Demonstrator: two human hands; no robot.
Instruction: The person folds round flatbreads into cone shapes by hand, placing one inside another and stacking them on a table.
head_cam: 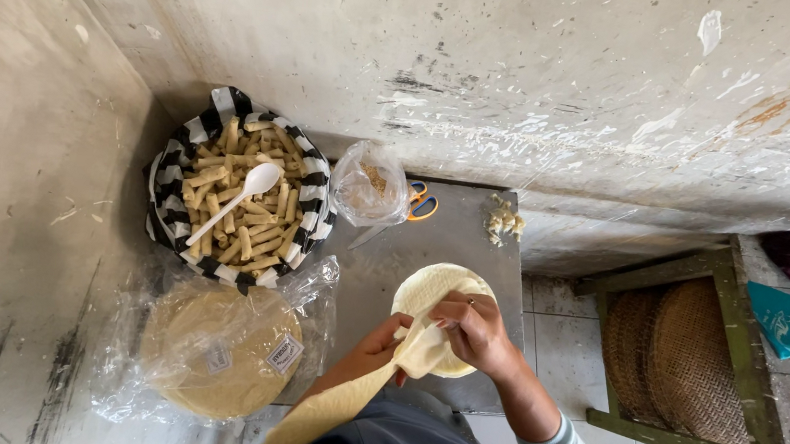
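Pale round dough wrapper: right hand and left hand both pinch it (palms down); black-and-white striped bag holds rolled sticks.

I'm seeing soft, even daylight here, no hard glare. The wall at twelve o'clock reads bright and pale. Shade pools in the corner at ten o'clock, behind the striped bag. The plastic wrap gives faint sheen. Focus is sharp centrally; wide-lens bending shows at three and nine o'clock edges.
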